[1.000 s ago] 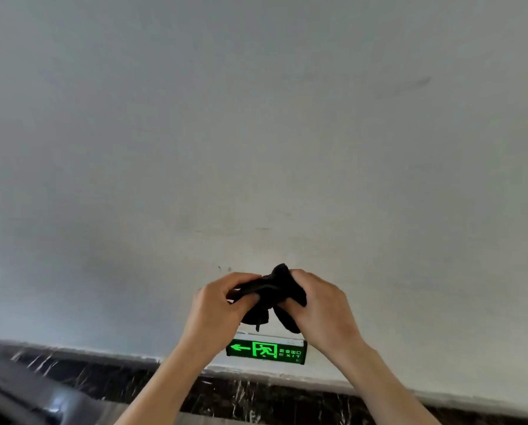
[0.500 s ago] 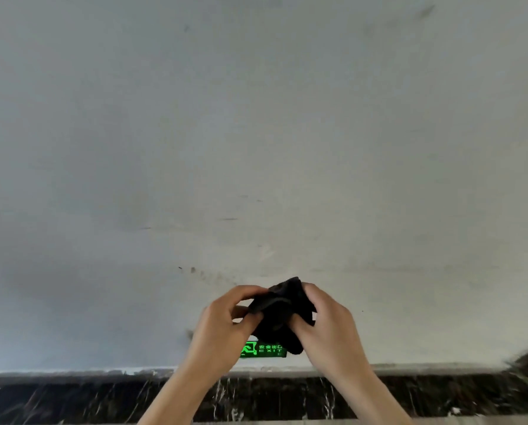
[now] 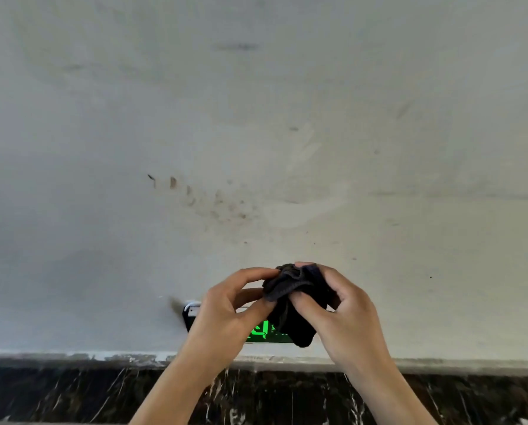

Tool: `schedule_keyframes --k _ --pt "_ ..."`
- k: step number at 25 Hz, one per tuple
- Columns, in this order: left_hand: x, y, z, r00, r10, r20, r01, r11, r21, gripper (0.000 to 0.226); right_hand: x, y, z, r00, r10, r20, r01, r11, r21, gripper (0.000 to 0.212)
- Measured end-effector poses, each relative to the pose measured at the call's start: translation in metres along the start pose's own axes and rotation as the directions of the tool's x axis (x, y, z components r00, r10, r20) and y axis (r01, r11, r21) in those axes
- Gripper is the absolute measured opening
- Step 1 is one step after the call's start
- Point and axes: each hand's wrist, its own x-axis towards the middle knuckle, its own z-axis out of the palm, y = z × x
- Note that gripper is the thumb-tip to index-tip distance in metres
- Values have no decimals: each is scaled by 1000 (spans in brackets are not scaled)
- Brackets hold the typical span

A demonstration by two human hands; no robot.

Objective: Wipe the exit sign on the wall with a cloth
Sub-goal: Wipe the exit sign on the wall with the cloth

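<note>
While bunching cloth (image 3: 290, 289) | left hand (image 3: 223, 320), right hand (image 3: 345, 314) | fingers (image 3: 250, 274) curled closed

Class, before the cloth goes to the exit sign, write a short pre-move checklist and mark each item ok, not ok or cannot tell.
1. Dark cloth in hand: ok, both hands hold it.
2. Cloth bunched into a wiping pad: ok, crumpled between the left hand and right hand.
3. Exit sign lit and located: ok, low on the wall, above the dark marble skirting.
4. Cloth touching the sign: cannot tell.
5. Sign face fully in view: not ok, hands cover most.
</note>
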Motion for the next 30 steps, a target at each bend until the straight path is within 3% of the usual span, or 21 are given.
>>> schedule_keyframes --k 3,6,7,9,12,14,16,19,22,25,28,30 --pt "7 -55 2 994 106 2 -106 993 49 44 2 57 22 998 -5 -57 8 999 44 31" --pt "20 -91 -3 930 355 -94 -297 878 375 30 2 97 37 992 -27 -122 39 994 98 32" --pt "26 -99 -7 884 456 -105 -342 783 520 24 1 107 41 990 -36 -138 53 992 119 32" --pt "42 -109 -17 762 644 -59 -387 527 757 33 1 121 48 987 -59 -148 79 988 135 32" --pt "70 -115 -32 546 828 129 -475 180 861 35 0 136 56 986 -75 -146 98 984 152 30" --pt "88 -118 -43 410 880 238 -493 -6 870 23 -1 145 59 986 -72 -149 96 982 162 31" --pt "107 -118 -57 296 898 326 -415 -187 890 23 0 153 61 986 -62 -158 90 980 179 33" --pt "136 -113 -80 231 856 463 -291 -393 872 43 5 163 70 985 -53 -166 81 982 169 38" --pt "160 -106 -94 214 816 537 -309 -465 830 58 15 174 86 982 -57 -178 70 995 67 46" --pt "174 -111 -100 222 794 566 -378 -465 800 69 26 183 115 960 -199 -197 156 964 -214 54" --pt "180 -114 -101 217 779 588 -365 -494 789 73 39 193 149 856 -500 -136 353 755 -553 51" --pt "182 -113 -100 198 783 590 -366 -499 786 73 46 199 175 795 -607 -22 458 623 -634 51"
